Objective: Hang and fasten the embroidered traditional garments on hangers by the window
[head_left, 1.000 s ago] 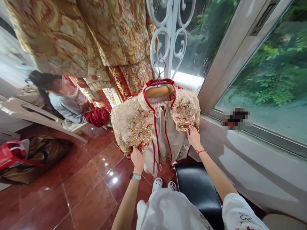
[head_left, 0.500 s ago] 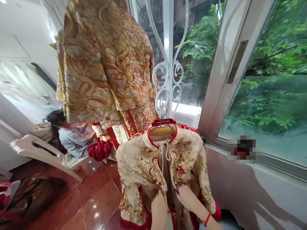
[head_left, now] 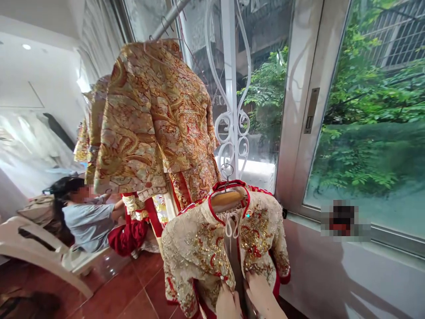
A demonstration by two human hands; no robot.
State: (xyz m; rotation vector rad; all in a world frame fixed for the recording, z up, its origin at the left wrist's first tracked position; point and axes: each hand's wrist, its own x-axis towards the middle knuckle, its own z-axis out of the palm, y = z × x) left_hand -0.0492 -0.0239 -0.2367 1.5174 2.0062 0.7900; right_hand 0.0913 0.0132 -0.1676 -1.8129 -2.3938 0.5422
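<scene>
An embroidered jacket (head_left: 195,239), cream with gold sequins and red trim, hangs in front of me on a hanger (head_left: 227,175). A white cord bow (head_left: 231,223) ties it at the collar, and the front falls apart below. On the jacket's left-side front edge, my left hand (head_left: 226,299) pinches the cloth low down. Across the gap, my right hand (head_left: 257,290) grips the other front edge with its fingers curled into the fabric. Parts of the fingers of both hands are hidden by the cloth.
Larger gold brocade garments (head_left: 159,115) hang from a rail (head_left: 169,20) behind, beside a white scrolled metal post (head_left: 232,88). At left a person (head_left: 89,221) in a light shirt sits near a white chair (head_left: 40,248). A sliding window (head_left: 310,115) stands at right.
The view has tilted up, showing the rail and more of the hanging garments. Both hands stay on the front edges, and the jacket's sleeve at right has swung inward.
</scene>
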